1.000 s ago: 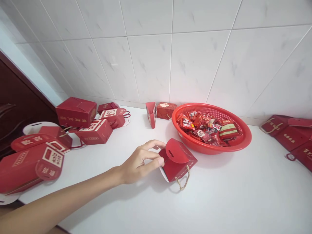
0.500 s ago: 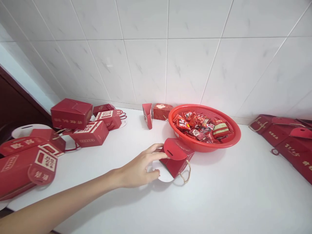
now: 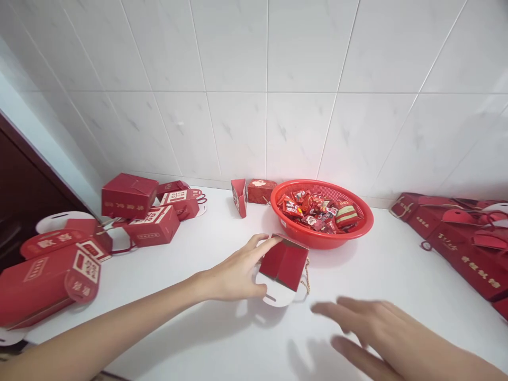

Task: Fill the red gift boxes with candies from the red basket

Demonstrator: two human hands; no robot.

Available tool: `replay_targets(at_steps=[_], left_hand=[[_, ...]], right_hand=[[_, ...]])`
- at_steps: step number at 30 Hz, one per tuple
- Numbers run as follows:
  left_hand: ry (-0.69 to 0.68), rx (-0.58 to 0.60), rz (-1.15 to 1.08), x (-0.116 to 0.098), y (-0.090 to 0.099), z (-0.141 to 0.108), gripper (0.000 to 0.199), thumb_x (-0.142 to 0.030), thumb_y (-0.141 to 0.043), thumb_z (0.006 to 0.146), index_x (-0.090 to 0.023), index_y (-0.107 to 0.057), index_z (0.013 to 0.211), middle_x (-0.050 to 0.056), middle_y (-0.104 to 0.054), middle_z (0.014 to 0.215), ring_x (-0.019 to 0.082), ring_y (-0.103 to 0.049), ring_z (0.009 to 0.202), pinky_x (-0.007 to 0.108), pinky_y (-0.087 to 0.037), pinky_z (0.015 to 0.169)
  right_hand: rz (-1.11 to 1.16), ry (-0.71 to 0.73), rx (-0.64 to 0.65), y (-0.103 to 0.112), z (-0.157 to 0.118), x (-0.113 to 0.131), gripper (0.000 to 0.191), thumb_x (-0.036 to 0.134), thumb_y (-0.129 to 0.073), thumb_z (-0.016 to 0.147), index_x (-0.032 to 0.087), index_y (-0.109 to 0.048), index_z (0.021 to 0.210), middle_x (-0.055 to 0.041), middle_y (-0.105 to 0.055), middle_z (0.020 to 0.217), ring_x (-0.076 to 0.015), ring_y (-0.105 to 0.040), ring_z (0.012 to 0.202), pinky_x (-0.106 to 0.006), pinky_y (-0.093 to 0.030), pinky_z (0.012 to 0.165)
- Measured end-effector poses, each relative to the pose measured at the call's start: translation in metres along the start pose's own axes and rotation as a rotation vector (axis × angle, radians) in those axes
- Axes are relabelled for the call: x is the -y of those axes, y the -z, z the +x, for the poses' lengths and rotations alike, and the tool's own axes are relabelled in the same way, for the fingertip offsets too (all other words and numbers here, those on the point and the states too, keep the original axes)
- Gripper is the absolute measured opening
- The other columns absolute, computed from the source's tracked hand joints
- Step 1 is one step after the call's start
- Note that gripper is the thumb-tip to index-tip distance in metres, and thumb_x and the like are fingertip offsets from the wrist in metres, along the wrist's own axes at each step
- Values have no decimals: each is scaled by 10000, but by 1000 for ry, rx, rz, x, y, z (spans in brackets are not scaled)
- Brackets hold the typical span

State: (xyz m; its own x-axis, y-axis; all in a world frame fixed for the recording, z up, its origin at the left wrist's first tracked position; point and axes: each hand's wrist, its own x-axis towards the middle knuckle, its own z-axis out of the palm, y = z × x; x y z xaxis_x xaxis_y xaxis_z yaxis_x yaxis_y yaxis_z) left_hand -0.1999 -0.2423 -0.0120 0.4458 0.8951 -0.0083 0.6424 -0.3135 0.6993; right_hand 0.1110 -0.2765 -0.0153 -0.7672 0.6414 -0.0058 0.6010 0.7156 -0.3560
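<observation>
A small red paper gift box (image 3: 284, 262) with a rope handle (image 3: 307, 275) sits on the white table, tilted so that its red panels face me. Its white slotted flap (image 3: 278, 292) spreads toward my side. My left hand (image 3: 242, 269) grips the box from the left, fingers behind the top edge and thumb by the flap. To the right of the box, my right hand (image 3: 367, 323) hovers over the table with fingers apart and nothing in it. Behind the box stands a red plastic basket (image 3: 367, 221) holding many wrapped candies (image 3: 313, 214).
Several red gift boxes (image 3: 153, 225) are piled at the left. More red boxes (image 3: 456, 246) stand in a row at the right. By the tiled wall (image 3: 234, 137) are a small wedge-shaped red box (image 3: 239, 197) and a patterned red box (image 3: 261, 191).
My right hand has come into view from the lower right. The box's red flap has swung out of sight, and the box has turned toward me in my left hand.
</observation>
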Motion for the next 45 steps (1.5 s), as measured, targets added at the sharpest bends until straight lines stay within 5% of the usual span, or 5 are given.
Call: replay_targets(at_steps=[7, 19, 26, 36, 45], left_hand=[[42, -19, -5, -6, 0, 6, 916, -245, -769, 601, -285, -422, 1449, 106, -461, 1334, 254, -624, 967, 387, -554, 824], [117, -234, -46, -1, 16, 17, 169, -332, -446, 910, -217, -570, 906, -9, -629, 856, 144, -538, 658, 276, -454, 636], [-42, -130, -86, 0, 9, 15, 409, -213, -403, 932, -284, -663, 1240, 1, -645, 1348, 225, -556, 1280, 369, -429, 1092], [143, 64, -95, 7, -5, 13, 882, -629, -627, 838, -265, -296, 1569, 75, -315, 1627, 334, -341, 1470, 462, -337, 1181], [73, 108, -132, 2, -12, 12, 1161, -595, -841, 608, -305, -255, 1568, 109, -411, 1566, 377, -447, 1377, 478, -433, 1098]], right_hand=[[-279, -131, -67, 13, 114, 18, 342, 341, -474, 993, 172, -504, 1290, -86, -705, 885, -252, -668, 715, -289, -262, 504], [402, -133, -180, 24, 101, -14, 160, 206, -491, 844, 231, -448, 996, 19, -568, 731, -160, -572, 633, -274, -448, 577], [763, -135, -12, 28, 81, -24, 570, 261, -529, 832, 228, -440, 1394, -77, -663, 994, -219, -639, 832, -320, -535, 649], [534, -118, -29, 7, 66, -40, 623, 340, -382, 988, 266, -221, 1585, -104, -665, 1236, -240, -648, 1008, -388, -523, 885], [482, -84, 83, -6, 64, -41, 913, 601, -564, 903, 293, -55, 1594, -70, -698, 1162, -250, -671, 941, -324, -493, 807]])
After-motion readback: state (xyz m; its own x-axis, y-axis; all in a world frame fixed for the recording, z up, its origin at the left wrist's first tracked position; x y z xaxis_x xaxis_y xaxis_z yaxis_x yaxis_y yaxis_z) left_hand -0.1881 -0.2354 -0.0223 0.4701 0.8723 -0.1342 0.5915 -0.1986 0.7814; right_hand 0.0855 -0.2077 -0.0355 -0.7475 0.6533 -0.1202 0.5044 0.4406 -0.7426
